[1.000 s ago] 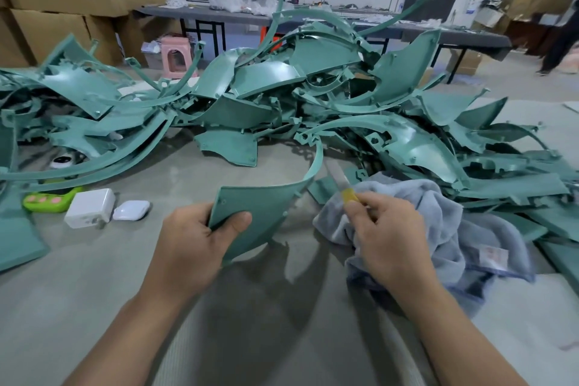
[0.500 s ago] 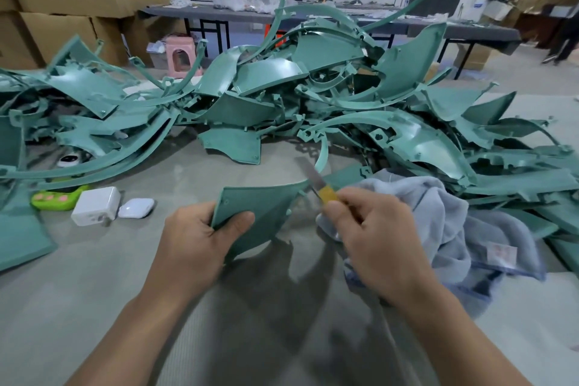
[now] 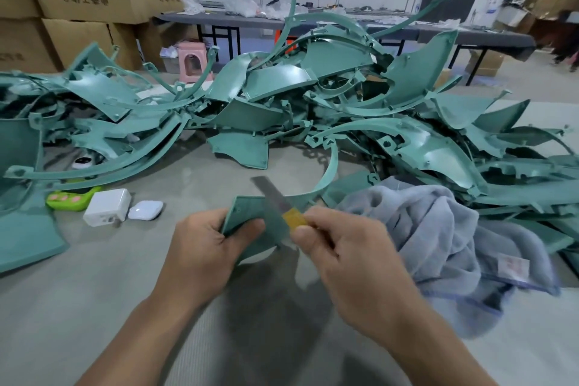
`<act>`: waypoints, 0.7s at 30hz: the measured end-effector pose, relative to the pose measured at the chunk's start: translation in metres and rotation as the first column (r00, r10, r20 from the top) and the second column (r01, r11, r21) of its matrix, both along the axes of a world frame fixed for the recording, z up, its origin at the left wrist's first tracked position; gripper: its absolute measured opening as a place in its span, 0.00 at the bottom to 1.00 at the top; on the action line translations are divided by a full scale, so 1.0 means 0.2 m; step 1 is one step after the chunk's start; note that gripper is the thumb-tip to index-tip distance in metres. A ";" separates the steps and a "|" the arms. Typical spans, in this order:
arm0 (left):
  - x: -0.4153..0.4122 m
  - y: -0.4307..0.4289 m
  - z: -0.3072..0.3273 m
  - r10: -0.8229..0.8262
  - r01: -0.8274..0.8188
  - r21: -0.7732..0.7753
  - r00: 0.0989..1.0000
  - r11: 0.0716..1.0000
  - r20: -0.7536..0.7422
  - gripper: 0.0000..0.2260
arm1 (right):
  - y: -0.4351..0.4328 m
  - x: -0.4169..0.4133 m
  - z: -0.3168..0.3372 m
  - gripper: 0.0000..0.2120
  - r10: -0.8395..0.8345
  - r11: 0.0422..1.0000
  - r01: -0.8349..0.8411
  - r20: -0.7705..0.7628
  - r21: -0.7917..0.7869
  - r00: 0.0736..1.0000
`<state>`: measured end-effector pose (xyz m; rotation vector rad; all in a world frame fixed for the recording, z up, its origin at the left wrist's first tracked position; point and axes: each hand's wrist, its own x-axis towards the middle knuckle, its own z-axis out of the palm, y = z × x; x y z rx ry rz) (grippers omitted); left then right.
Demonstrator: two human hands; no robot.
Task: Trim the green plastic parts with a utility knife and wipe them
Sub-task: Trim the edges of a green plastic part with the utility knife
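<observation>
A pile of green plastic parts [image 3: 313, 97] fills the middle of the frame, and a grey towel [image 3: 438, 229] lies at the right. At lower centre the left hand [image 3: 200, 254] grips one green part [image 3: 247, 213]. The right hand [image 3: 344, 260] pinches the utility knife [image 3: 282, 207], whose blurred blade seems to lie across the part.

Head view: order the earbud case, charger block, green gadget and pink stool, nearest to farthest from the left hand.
1. earbud case, just left of the left hand
2. charger block, further left
3. green gadget, leftmost
4. pink stool, far back
</observation>
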<state>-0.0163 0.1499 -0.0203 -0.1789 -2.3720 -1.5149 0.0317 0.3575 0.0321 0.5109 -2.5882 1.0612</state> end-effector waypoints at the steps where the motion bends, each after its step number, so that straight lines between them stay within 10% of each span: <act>1: 0.00 0.00 0.00 0.010 -0.010 -0.005 1.000 1.000 0.000 0.14 | -0.02 0.00 -0.01 0.14 0.019 1.000 -0.019 0.007 0.002 1.000; 9: -0.01 -0.01 0.00 0.037 -0.037 0.000 0.999 0.999 -0.011 0.33 | 0.29 -0.17 -0.09 0.20 -0.473 0.881 0.469 0.136 0.060 0.871; 21: -0.09 -0.08 -0.07 0.243 -0.249 0.163 0.968 0.955 0.055 0.33 | 0.07 -0.05 -0.05 0.13 -0.054 0.989 0.053 0.000 -0.136 0.999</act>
